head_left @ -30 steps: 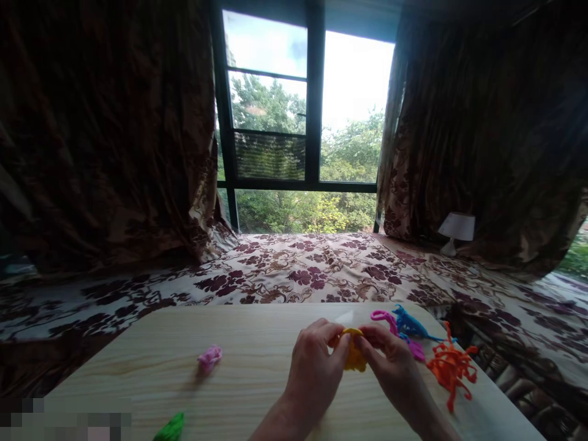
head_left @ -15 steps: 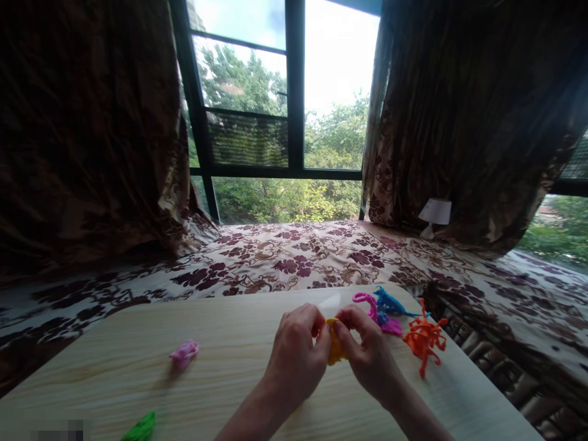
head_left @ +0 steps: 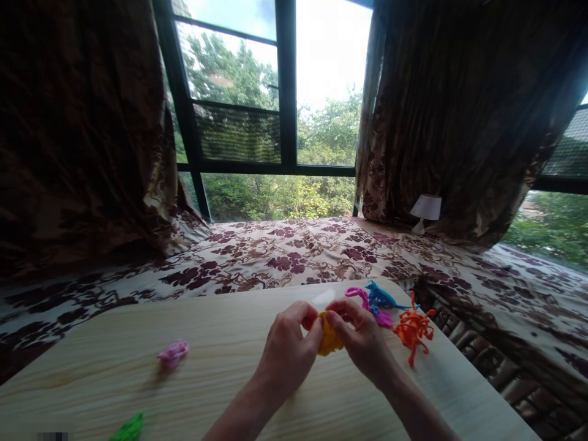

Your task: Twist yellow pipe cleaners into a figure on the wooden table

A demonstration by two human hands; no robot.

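Observation:
Both my hands meet over the light wooden table (head_left: 229, 380) and pinch a small yellow pipe-cleaner bundle (head_left: 329, 338) between them. My left hand (head_left: 289, 352) grips its left side with curled fingers. My right hand (head_left: 361, 340) grips its right side, thumb and fingers pressed together. Much of the yellow bundle is hidden by my fingers. Just right of my hands lie a pink pipe cleaner (head_left: 362, 298), a blue one (head_left: 381, 297) and an orange tangle (head_left: 413, 331).
A small pink pipe-cleaner shape (head_left: 172, 353) lies on the table's left, a green one (head_left: 128, 429) at the near left edge. Beyond the table is a floral-covered bed, a small white lamp (head_left: 425, 211), dark curtains and a window. The table's right edge drops off beside the orange tangle.
The view has swung to the right and slightly up, so everything sits further left in frame. My hands stay together on the yellow bundle, working it slightly.

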